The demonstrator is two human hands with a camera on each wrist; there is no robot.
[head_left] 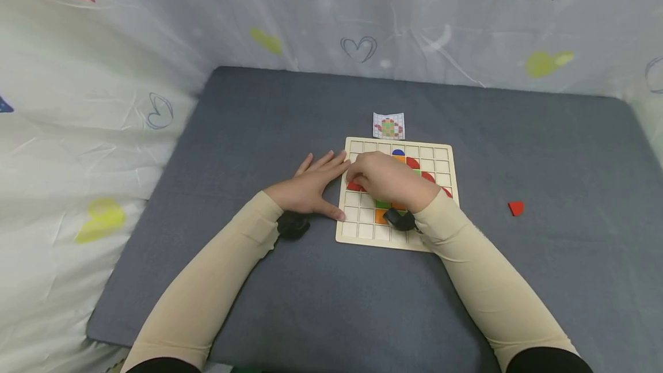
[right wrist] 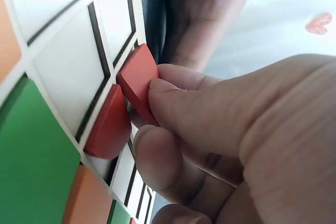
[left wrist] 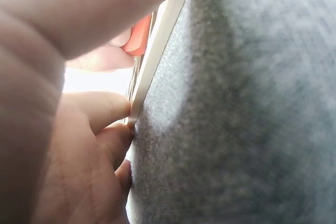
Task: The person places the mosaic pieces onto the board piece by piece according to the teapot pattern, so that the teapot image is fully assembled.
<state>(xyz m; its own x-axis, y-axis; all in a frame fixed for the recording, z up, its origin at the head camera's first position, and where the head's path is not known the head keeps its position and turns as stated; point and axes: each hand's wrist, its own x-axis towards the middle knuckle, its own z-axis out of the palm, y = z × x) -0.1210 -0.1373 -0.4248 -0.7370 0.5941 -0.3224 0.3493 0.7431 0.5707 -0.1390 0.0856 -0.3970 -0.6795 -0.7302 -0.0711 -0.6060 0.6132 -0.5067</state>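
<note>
A wooden grid board (head_left: 365, 233) lies on the table with colored tiles in several of its cells. My left hand (head_left: 313, 187) is spread beside it, fingertips and thumb at the board's left edge. Over the board's left half, my right hand (head_left: 392, 179) pinches a red tile (right wrist: 140, 74) between thumb and fingers. That tile is tilted in a cell by the edge, close against another red tile (right wrist: 109, 127) with a rounded side. A green tile (right wrist: 39, 145) and an orange tile (right wrist: 86, 195) sit nearby. My right hand and wrist hide the middle of the pattern.
A small card (head_left: 388, 126) with a colored grid picture lies just beyond the board's far edge. To the right, a loose red tile (head_left: 516, 208) rests on the grey table (head_left: 290, 114). A printed white curtain (head_left: 311, 10) hangs behind and on the left.
</note>
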